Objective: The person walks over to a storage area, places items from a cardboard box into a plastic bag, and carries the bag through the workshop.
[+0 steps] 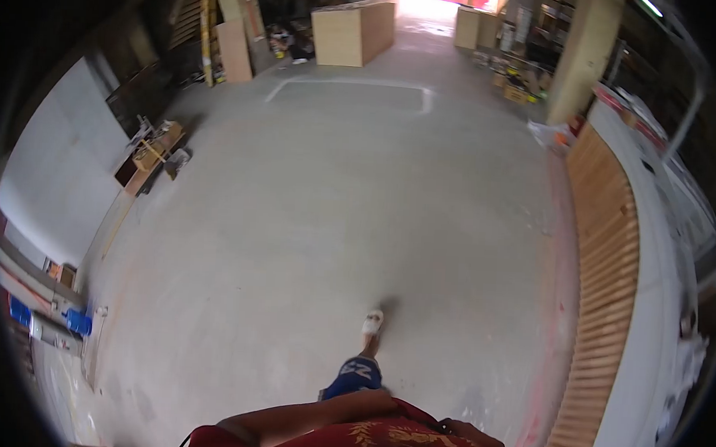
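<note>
My left forearm (310,415) crosses in front of my red shirt (380,442) at the bottom of the head view. Its hand does not show. To the right of the shirt's middle, a patch of bare skin (478,438) belongs to my right arm or hand, beside a small dark thing (446,425) that I cannot make out. No fingers can be told apart there. Below me, one leg in blue shorts (354,377) steps forward, with a white shoe (374,321) on the floor.
Grey concrete floor (335,198) stretches ahead. Slatted wooden panels (604,250) line the right side, near a pillar (585,58). At left lie a low box of tools (149,157) and a white board (65,163). Wooden cabinets (350,35) stand at the back.
</note>
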### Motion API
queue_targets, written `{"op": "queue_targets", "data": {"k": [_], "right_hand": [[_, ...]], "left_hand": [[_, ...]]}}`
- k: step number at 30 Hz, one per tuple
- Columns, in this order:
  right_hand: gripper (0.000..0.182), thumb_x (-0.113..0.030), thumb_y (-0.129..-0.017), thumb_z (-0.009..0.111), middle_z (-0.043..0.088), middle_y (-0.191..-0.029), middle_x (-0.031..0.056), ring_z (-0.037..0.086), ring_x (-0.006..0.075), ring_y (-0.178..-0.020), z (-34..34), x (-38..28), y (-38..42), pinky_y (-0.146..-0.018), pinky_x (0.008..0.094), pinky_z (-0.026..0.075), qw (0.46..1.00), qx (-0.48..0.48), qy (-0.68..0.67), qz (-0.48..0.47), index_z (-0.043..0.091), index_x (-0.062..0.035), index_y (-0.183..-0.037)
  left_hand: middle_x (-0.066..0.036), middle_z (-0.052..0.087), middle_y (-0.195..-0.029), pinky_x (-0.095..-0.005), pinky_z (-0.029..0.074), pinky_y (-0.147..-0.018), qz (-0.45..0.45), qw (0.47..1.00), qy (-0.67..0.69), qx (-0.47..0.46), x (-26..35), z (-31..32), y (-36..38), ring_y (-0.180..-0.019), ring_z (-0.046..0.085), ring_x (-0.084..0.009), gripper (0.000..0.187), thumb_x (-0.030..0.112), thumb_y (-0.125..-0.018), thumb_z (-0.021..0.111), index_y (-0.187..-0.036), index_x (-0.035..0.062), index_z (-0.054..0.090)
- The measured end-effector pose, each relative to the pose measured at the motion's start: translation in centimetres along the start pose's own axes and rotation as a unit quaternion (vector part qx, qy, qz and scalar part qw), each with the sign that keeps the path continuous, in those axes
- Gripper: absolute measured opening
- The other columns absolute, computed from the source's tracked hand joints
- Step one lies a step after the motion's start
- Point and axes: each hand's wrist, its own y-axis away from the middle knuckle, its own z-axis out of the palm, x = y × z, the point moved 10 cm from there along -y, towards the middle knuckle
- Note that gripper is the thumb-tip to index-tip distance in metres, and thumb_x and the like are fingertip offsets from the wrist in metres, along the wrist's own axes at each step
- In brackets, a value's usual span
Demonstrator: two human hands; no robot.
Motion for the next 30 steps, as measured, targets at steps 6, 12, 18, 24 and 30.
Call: {"op": "queue_targets", "data": {"k": [6, 12, 18, 24, 30], "right_hand": [[0.028, -0.021, -0.085, 0.059, 0.065, -0.090, 0.0182, 0.065, 0.0305, -0.083, -16.5, 0.2, -14.6, -0.076, 0.0390, 0.052, 0.998, 0.064, 0.003, -0.002, 0.065, -0.0105, -0.110], [0.030, -0.021, -0.085, 0.059, 0.065, -0.090, 0.0168, 0.066, 0.0278, -0.080, -32.0, 0.5, -20.8, -0.074, 0.0378, 0.052, 0.987, 0.154, -0.031, 0.023, 0.065, -0.0111, -0.113], [0.031, -0.020, -0.085, 0.060, 0.065, -0.090, 0.0153, 0.066, 0.0250, -0.077, -44.6, 4.3, -28.3, -0.072, 0.0366, 0.053, 0.977, 0.192, -0.066, 0.067, 0.064, -0.0117, -0.115], [0.026, -0.017, -0.080, 0.066, 0.065, -0.074, 0.0100, 0.065, 0.0167, -0.065, -66.3, 1.8, -35.5, -0.057, 0.0275, 0.053, 0.924, 0.376, -0.068, -0.021, 0.070, -0.0120, -0.105], [0.015, -0.018, -0.079, 0.068, 0.060, -0.060, 0.0096, 0.063, 0.0206, -0.055, -87.3, -9.4, -38.8, -0.051, 0.0323, 0.051, 0.874, 0.462, 0.040, -0.144, 0.072, -0.0114, -0.091]], "left_hand": [[-0.023, 0.065, -0.098, -0.0451, 0.051, -0.080, 0.030, 0.993, 0.040, 0.104, -9.9, -21.2, -6.0, -0.094, 0.063, -0.0392, 0.029, 0.023, -0.092, 0.047, -0.109, 0.0048, 0.061], [-0.025, 0.062, -0.102, -0.0474, 0.047, -0.083, 0.126, 0.985, 0.078, 0.085, -13.6, -38.9, -11.6, -0.097, 0.059, -0.0424, 0.033, 0.026, -0.093, 0.046, -0.115, 0.0018, 0.053], [-0.022, 0.057, -0.116, -0.0449, 0.044, -0.092, 0.167, 0.985, 0.016, 0.033, -18.5, -54.9, -17.1, -0.106, 0.056, -0.0396, 0.034, 0.022, -0.092, 0.043, -0.122, 0.0077, 0.051], [-0.018, 0.055, -0.124, -0.0416, 0.044, -0.095, 0.133, 0.989, -0.069, -0.001, -24.1, -73.9, -28.3, -0.111, 0.055, -0.0358, 0.037, 0.020, -0.094, 0.040, -0.127, 0.0096, 0.052], [-0.020, 0.055, -0.119, -0.0424, 0.046, -0.092, 0.024, 0.997, 0.075, 0.019, -29.2, -90.6, -34.3, -0.109, 0.056, -0.0365, 0.034, 0.023, -0.094, 0.038, -0.118, 0.0054, 0.055]]}}
